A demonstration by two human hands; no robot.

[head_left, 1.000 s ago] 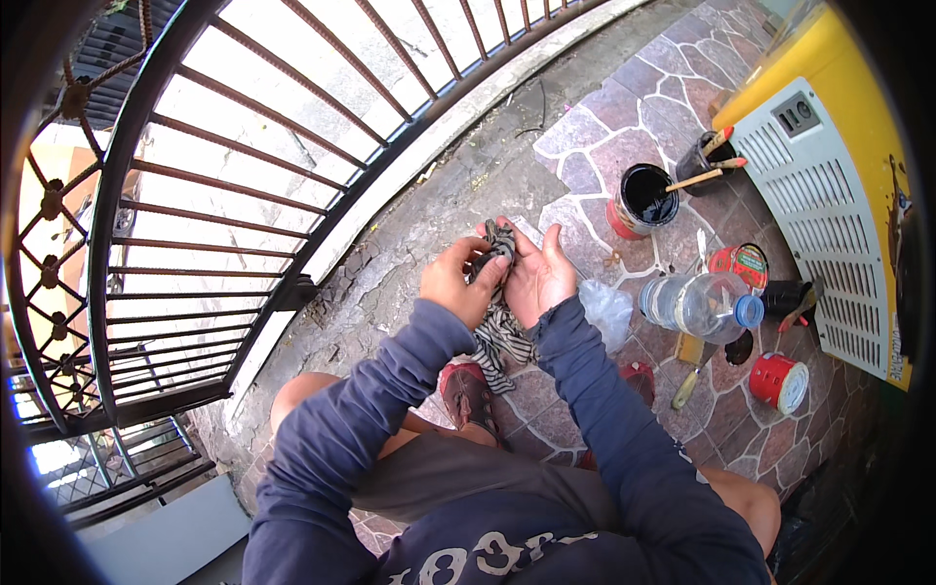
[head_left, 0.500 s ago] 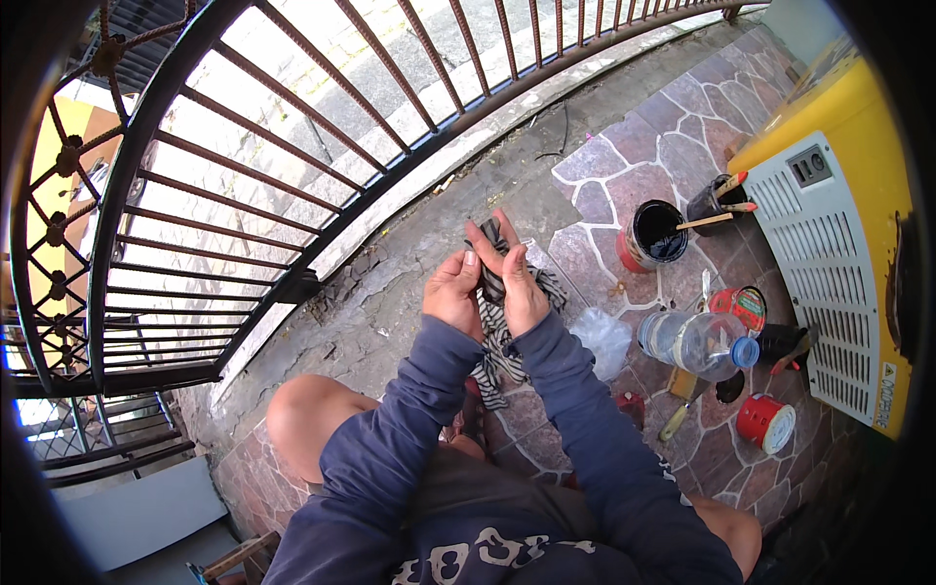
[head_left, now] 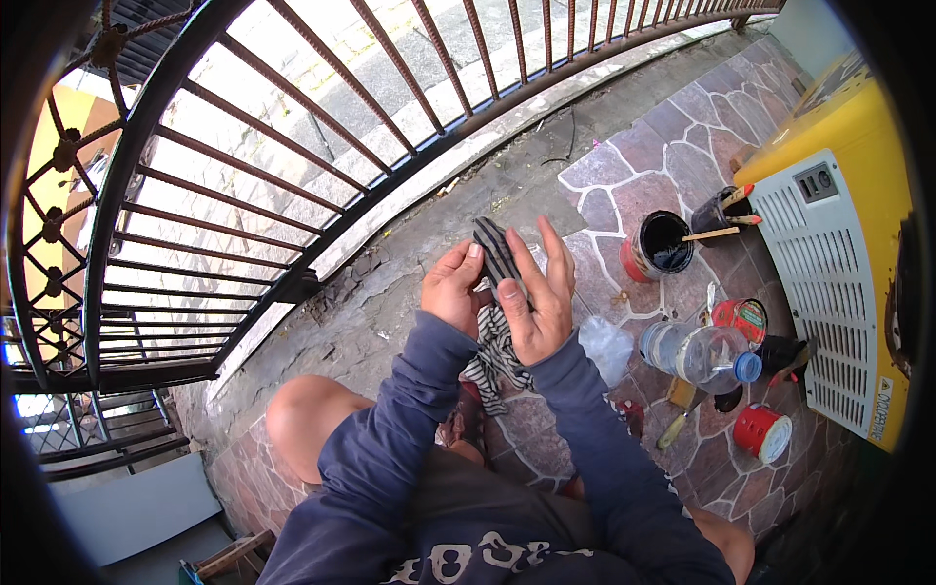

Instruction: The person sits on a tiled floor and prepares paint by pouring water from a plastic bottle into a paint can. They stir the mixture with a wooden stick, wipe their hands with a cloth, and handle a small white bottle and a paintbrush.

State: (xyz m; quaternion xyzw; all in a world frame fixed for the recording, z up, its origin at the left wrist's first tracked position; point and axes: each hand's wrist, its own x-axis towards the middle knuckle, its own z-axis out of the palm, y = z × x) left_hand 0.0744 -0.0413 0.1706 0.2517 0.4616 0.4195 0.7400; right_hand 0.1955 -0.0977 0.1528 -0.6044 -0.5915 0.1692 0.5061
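Note:
A black-and-white striped cloth (head_left: 497, 250) is bunched up in front of me, its loose end dangling over the paved floor between my legs. Pinched round one side of it is my left hand (head_left: 450, 288), thumb on top. My right hand (head_left: 542, 304) rests against the other side, fingers stretched out and spread, thumb close to the cloth's lower folds. Part of the cloth is hidden behind both hands.
On the stone-patterned floor (head_left: 639, 156) to my right stand an open can of black paint (head_left: 669, 244) with a stick, a dark pot (head_left: 715, 213) with brushes, a cut plastic bottle (head_left: 697, 351), a red tin (head_left: 760, 435), a clear plastic bag (head_left: 604, 349) and a brush (head_left: 673, 429). Beyond is a yellow machine (head_left: 846, 117). A metal railing (head_left: 292, 286) curves along the left.
My right hand has moved slightly right and its fingers have spread from the cloth. The cloth's upper part now shows as a folded wad by my left hand, which has barely moved.

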